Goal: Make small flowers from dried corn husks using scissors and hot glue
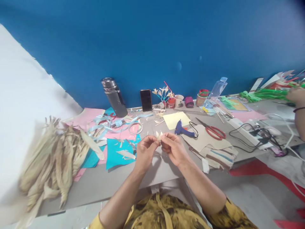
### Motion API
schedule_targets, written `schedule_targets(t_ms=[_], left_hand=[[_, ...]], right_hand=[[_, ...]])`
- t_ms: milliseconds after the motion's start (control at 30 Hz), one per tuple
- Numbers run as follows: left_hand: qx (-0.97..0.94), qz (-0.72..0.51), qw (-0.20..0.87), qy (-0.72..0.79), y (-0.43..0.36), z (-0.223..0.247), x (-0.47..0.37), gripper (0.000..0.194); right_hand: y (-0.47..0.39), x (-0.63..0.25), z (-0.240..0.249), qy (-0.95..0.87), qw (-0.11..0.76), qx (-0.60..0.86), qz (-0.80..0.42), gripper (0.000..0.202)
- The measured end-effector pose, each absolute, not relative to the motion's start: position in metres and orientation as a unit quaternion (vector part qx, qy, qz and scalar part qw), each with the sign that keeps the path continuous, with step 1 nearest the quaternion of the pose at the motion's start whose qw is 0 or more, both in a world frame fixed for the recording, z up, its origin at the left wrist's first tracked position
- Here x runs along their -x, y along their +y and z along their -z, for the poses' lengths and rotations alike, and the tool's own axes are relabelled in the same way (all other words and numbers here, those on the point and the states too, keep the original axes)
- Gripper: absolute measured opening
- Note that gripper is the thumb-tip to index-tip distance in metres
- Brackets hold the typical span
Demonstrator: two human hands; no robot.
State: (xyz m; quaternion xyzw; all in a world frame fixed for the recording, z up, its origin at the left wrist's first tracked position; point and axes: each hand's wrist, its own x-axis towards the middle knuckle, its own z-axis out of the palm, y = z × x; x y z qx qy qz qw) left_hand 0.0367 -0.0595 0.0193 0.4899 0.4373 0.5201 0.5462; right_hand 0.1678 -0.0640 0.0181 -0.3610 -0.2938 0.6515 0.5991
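Over the front of the grey table, my left hand (147, 150) and my right hand (173, 147) meet at the fingertips. Both pinch a small cream flower (159, 135) with pointed petals, seemingly made of corn husk; its lower part is hidden by my fingers. Left of my hands, scissors (132, 145) and a husk strip (126, 155) lie on a blue paper sheet (114, 163). A blue glue gun (182, 129) lies behind my right hand, close to a pale yellow paper (175, 120). Finished-looking husk flowers (163, 93) on blue stems stand at the back.
Dried corn husks (57, 159) are heaped at the left edge. A thermos (114, 97), a phone (146, 100) and a plastic bottle (216, 90) stand along the wall. Red-handled scissors (215, 132), a striped glove (219, 157) and a power strip (247, 132) lie rightward. Another person's hand (296, 95) is far right.
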Motion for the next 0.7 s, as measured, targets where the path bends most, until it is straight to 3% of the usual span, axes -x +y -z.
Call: schedule_targets(t_ms=[400,700], left_hand=[[-0.480,-0.503,0.572,0.435,-0.057,-0.022,-0.036,0.013],[-0.338,-0.524,0.663,0.414,-0.048,-0.011,-0.017,0.021]], right_hand=[[-0.063,-0.176,-0.013,-0.367,0.583,0.403,-0.602,0.031],[-0.057,-0.180,-0.013,-0.340,0.610,0.423,-0.578,0.033]])
